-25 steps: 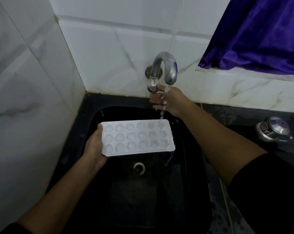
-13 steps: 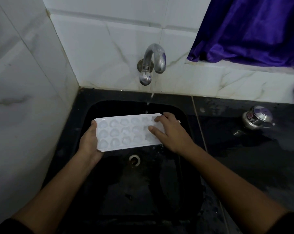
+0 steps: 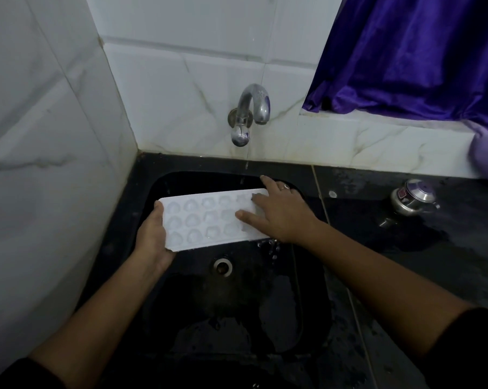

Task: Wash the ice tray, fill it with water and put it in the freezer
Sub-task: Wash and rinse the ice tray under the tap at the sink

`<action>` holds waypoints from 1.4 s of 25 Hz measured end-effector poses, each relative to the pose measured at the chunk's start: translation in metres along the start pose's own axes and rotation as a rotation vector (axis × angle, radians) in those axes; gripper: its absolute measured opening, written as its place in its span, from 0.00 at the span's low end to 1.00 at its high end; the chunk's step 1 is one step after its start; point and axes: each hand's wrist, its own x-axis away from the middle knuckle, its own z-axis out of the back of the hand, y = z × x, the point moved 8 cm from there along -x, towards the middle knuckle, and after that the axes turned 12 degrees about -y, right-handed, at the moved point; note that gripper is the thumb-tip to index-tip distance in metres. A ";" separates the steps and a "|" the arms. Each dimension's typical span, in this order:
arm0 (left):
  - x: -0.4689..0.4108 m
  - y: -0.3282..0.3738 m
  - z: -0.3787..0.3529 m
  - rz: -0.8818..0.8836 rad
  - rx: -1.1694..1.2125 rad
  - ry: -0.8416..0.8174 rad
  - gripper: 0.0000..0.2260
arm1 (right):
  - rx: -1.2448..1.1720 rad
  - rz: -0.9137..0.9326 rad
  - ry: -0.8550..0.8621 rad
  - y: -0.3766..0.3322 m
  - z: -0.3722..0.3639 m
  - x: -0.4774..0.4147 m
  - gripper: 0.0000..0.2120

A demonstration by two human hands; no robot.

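A white ice tray (image 3: 206,219) with several shaped cavities hangs level over the black sink (image 3: 307,318), under the chrome tap (image 3: 249,113). My left hand (image 3: 153,240) grips its left end, thumb on top and fingers underneath. My right hand (image 3: 279,213) lies over the tray's right end with spread fingers pressing on the cavities. Only a thin drip falls from the tap spout. Water drips off the tray's right edge into the sink.
The drain (image 3: 223,266) sits below the tray. A steel lidded pot (image 3: 414,196) stands on the wet black counter (image 3: 405,262) at the right. A purple curtain (image 3: 419,51) hangs over the ledge. White tiled walls close off the left and back.
My right hand left the tap and came down onto the tray's right end. The water stream has thinned to a drip. The tray stays in my left hand.
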 end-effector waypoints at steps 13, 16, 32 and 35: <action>0.008 0.002 0.013 0.000 0.001 0.012 0.20 | -0.089 0.058 0.014 0.001 0.005 0.015 0.35; 0.013 0.003 0.010 -0.007 -0.019 0.005 0.20 | -0.174 0.076 0.107 0.008 0.002 0.018 0.31; 0.022 -0.011 0.005 0.009 -0.039 -0.019 0.21 | -0.079 0.088 0.204 0.006 -0.005 0.032 0.37; 0.024 -0.012 0.005 0.010 -0.040 -0.020 0.21 | -0.117 0.092 0.182 0.010 -0.006 0.032 0.35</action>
